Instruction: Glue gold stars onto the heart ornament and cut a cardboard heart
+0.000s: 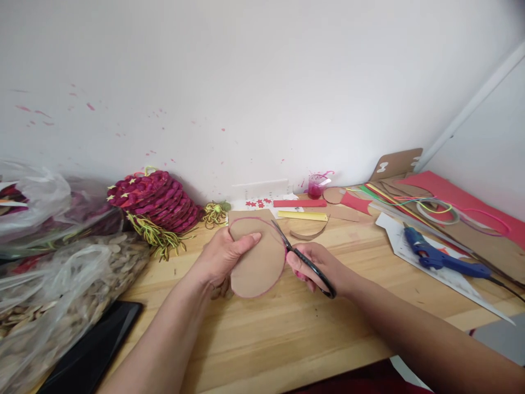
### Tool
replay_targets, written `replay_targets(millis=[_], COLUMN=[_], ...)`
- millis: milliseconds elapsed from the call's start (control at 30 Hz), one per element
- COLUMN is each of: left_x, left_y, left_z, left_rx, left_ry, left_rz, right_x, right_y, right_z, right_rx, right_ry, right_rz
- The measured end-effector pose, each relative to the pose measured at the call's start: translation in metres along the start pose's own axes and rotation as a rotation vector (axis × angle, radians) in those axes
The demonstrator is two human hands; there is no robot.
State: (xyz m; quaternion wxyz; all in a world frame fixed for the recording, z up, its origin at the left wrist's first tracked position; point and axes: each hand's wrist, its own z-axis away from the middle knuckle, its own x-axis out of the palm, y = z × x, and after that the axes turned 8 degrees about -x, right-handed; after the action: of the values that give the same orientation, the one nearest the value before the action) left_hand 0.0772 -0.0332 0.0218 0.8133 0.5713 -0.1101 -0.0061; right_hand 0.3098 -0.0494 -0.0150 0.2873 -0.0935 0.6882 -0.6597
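Brown cardboard (258, 268) is clamped in fingers of the left hand (219, 256); those of the right hand (328, 262) enclose black scissors (288, 247), mid-frame. Wooden bench (254, 345) is below, white wall (262, 98) above.

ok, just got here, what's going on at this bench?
A person's left hand holds a pink-outlined cardboard piece, and the right hand has black-handled scissors at its upper right side. The lower curve looks trimmed to the outline; the top still has cardboard outside it. A blue glue gun lies on white paper to the right.
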Motion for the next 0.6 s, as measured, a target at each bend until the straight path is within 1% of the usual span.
replay_targets(millis=[100, 267, 467, 600], left_x=[0.002, -0.001, -0.003, -0.005], left_y=[-0.001, 0.000, 0.001, 0.002], left_z=[0.000, -0.002, -0.001, -0.001], left_rx=[0.005, 0.027, 0.036, 0.026], left_ry=[-0.004, 0.009, -0.018, -0.005], left_rz=[-0.007, -0.007, -0.019, -0.027], right_x=[-0.001, -0.001, -0.001, -0.002], right_y=[-0.002, -0.011, -0.008, -0.008], right_z=[-0.001, -0.001, 0.000, 0.000], right_rx=[-0.027, -0.103, -0.122, -0.163], right_ry=[-0.010, -0.017, -0.011, -0.021], right_rz=[0.036, 0.116, 0.139, 0.163])
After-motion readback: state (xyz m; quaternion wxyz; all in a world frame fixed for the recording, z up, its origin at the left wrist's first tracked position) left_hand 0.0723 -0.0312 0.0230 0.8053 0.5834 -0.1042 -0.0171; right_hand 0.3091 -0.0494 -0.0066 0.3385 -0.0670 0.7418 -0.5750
